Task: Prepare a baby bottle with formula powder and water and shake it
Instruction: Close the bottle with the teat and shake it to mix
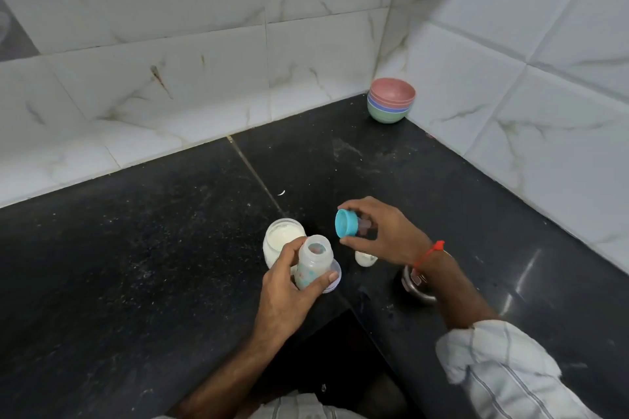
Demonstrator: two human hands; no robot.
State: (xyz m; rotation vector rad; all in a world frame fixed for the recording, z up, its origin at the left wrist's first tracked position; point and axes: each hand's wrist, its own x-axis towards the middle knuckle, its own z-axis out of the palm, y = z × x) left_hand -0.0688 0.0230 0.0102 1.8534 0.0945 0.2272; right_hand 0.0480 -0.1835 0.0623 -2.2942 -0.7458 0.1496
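So we've got the left hand (289,286) wrapped around the translucent plastic baby bottle (315,262), open-mouthed and held just above the black stone table (136,265). Our right hand (384,231) pinches the teal screw ring with its clear teat (350,227), tilted sideways, near the bottle's mouth but apart from it. Just behind the bottle sits an open glass jar of white powder (280,238). A stack of pastel bowls (391,104) is well back in the tiled corner.
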